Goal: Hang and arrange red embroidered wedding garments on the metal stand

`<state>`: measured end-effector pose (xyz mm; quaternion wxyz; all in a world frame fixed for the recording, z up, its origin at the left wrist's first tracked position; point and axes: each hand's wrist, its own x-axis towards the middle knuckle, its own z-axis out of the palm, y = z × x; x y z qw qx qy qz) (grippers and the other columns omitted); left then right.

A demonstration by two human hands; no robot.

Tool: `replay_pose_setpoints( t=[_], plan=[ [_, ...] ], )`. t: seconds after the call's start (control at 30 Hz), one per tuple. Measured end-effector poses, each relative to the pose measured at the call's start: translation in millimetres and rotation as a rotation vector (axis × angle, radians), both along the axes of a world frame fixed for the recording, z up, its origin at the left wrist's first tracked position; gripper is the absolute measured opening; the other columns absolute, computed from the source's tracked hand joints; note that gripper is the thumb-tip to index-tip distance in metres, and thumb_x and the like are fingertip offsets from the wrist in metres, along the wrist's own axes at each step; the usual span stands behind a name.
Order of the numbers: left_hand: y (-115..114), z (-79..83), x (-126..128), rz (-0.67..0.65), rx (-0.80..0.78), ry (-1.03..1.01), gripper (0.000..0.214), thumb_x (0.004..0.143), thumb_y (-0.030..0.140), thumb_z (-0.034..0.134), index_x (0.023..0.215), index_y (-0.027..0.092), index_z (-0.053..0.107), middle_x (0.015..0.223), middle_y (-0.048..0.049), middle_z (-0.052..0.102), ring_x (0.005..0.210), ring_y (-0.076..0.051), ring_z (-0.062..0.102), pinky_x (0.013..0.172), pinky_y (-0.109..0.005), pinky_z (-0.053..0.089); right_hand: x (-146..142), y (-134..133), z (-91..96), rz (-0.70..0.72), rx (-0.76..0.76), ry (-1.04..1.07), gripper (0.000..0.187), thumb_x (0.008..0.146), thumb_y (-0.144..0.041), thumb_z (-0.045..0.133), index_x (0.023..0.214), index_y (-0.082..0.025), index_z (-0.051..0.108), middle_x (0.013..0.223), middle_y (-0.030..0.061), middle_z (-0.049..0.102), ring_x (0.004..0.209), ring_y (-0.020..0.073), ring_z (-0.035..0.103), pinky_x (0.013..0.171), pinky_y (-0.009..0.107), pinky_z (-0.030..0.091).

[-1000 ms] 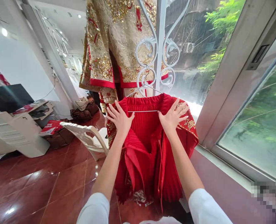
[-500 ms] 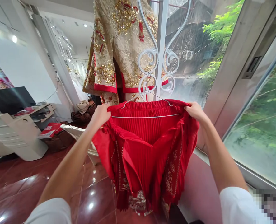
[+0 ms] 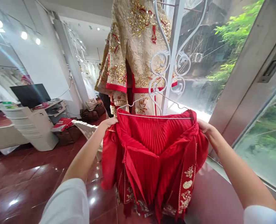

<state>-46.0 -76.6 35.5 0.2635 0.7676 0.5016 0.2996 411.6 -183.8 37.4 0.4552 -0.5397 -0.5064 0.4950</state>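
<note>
A red pleated skirt [image 3: 152, 165] with gold embroidered panels hangs from a thin wire hanger [image 3: 155, 118]. Its waistband sags forward between my hands. My left hand [image 3: 109, 122] is closed on the skirt's left side, just below the hanger's corner. On the opposite side, my right hand [image 3: 204, 127] grips the waist, its fingers partly hidden by red fabric. The hanger's hook sits on a white scrolled metal stand [image 3: 173, 49]. Behind it hangs a cream and gold beaded jacket [image 3: 142, 56] with red trim.
Along the right runs a framed window [image 3: 236, 102] with a ledge below. To the left are a white chair [image 3: 85, 128], a desk [image 3: 32, 126] with a dark monitor [image 3: 30, 94], and bags [image 3: 93, 112] on the glossy red tile floor [image 3: 46, 180].
The view has shifted left, so things sit further right. The skirt's waist hangs lower against the hanger, baring more of its wire shoulders. Both hands have moved down along the skirt's sides.
</note>
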Motion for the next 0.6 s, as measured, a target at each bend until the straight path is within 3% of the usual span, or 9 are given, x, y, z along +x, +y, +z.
replay_pose_setpoints(
  t=[0.13,0.23,0.3,0.4,0.5,0.6],
  plan=[
    [-13,-35.9,-3,-0.089,-0.083,0.174,0.004,0.056,0.017,0.058,0.055,0.014,0.059,0.051,-0.0018,0.058,0.061,-0.02,0.057,0.063,-0.034,0.051,-9,-10,-22.9,0.167,-0.103,-0.483,0.03,0.075,-0.019,0.042,0.089,-0.01,0.067,0.07,0.0084,0.067,0.065,0.0183,0.062,0.063,0.028,0.047],
    [-32,-61.2,-2,-0.074,-0.037,0.254,0.012,0.055,0.007,0.048,0.054,0.014,0.058,0.057,-0.0023,0.06,0.069,-0.02,0.059,0.074,-0.033,0.049,-21,-24,-44.2,0.186,-0.037,-0.836,0.032,0.067,-0.012,0.04,0.087,-0.012,0.067,0.069,0.0055,0.066,0.069,0.0181,0.061,0.064,0.026,0.045],
    [-46,-70.9,-4,-0.052,0.014,0.28,0.022,0.057,0.005,0.044,0.064,0.014,0.062,0.072,-0.0046,0.064,0.083,-0.021,0.059,0.084,-0.033,0.045,-25,-36,-54.7,0.124,0.049,-1.055,0.035,0.064,-0.007,0.039,0.086,-0.014,0.066,0.077,0.0072,0.067,0.077,0.0192,0.061,0.067,0.026,0.042],
    [-68,-74.8,-11,0.067,0.103,0.372,0.027,0.066,0.006,0.043,0.083,0.014,0.062,0.094,-0.0103,0.064,0.099,-0.023,0.056,0.091,-0.036,0.041,-22,-56,-70.4,-0.119,0.108,-1.368,0.036,0.072,-0.008,0.036,0.095,-0.018,0.062,0.098,0.011,0.066,0.079,0.0214,0.061,0.063,0.028,0.038],
    [-90,-78.7,-14,0.246,0.053,0.539,0.018,0.075,0.013,0.045,0.088,0.013,0.059,0.095,-0.014,0.063,0.096,-0.025,0.058,0.084,-0.035,0.043,-19,-74,-93.8,-0.266,0.059,-1.44,0.033,0.079,-0.012,0.032,0.097,-0.018,0.059,0.1,0.0126,0.065,0.069,0.0202,0.06,0.055,0.027,0.032],
    [-112,-88.8,6,0.178,-0.066,0.55,0.016,0.076,0.011,0.042,0.07,0.013,0.057,0.074,-0.0084,0.063,0.077,-0.019,0.061,0.072,-0.027,0.044,-35,-95,-109.2,-0.205,0.058,-1.254,0.026,0.072,-0.008,0.034,0.076,-0.016,0.058,0.072,0.008,0.064,0.064,0.0175,0.057,0.058,0.025,0.034]
  ],
)
